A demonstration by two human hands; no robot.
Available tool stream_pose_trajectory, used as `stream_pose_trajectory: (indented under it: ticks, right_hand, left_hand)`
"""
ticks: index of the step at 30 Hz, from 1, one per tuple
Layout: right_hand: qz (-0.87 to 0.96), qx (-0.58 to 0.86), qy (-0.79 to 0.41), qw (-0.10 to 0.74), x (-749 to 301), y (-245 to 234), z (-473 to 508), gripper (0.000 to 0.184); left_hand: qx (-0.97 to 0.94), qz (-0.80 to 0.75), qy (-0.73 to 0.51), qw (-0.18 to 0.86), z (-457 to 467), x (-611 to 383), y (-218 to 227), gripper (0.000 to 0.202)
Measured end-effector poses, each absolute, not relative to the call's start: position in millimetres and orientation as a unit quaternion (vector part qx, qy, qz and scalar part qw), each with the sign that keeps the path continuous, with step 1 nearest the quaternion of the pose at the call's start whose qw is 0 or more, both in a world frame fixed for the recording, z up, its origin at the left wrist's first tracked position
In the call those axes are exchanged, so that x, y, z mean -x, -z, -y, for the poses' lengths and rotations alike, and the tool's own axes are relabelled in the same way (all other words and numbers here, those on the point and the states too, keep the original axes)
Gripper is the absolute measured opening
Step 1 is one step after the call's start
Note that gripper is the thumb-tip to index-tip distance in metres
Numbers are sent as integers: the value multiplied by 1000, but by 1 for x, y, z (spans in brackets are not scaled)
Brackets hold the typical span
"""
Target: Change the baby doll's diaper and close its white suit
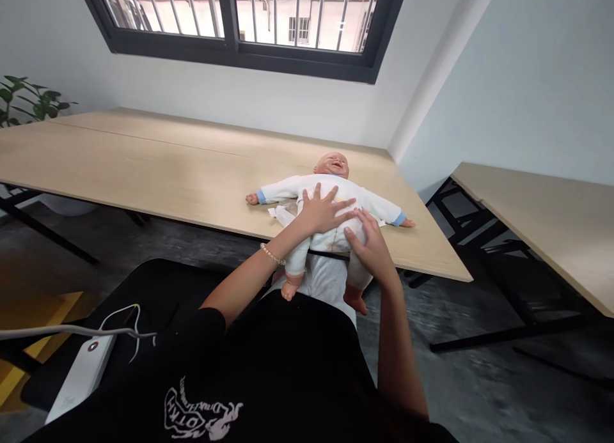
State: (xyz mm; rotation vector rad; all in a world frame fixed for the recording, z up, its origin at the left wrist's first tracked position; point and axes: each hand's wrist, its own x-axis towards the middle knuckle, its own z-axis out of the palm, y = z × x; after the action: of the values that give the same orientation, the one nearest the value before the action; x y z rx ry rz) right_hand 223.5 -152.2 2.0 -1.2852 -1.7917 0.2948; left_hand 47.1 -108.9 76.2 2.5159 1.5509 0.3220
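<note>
A: Where's the doll?
B: Doll lies face up at the near edge of the counter, arms spread, legs hanging off the edge.
A: Left hand?
B: Left hand flat on the doll's chest, fingers spread wide, gripping nothing. Bracelet on that wrist.
A: Right?
B: Right hand rests on the doll's belly, fingers loosely open, pressing the white suit, no clear grip.
A: Anything else?
B: Plant far left, window above, white device on lap.
</note>
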Motion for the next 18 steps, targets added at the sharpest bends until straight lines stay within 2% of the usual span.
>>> stream_pose_trajectory:
  ticks: [2,4,8,12,15,18]
  right_hand:
    - [668,546,-119,492,-234,0,157,63]
    - [604,610,-100,502,-244,3,158,59]
    - [566,702,-78,425,-262,13,150,61]
    - [591,693,-107,399,-270,19,131,63]
    - [591,661,-170,431,-269,21,114,58]
    - [539,640,-221,501,-261,19,98,50]
  left_hand:
    - [-830,-538,-119,91,106,-53,-77,64]
    - [-814,-557,-130,99,103,-60,-78,63]
    - [-792,-588,-126,104,98,-74,-81,60]
    - [-799,-586,-93,97,93,-78,-83,62]
    - [-817,-566,-59,95,86,-73,-84,64]
    - [-835,-542,-37,82,79,-68,-85,58]
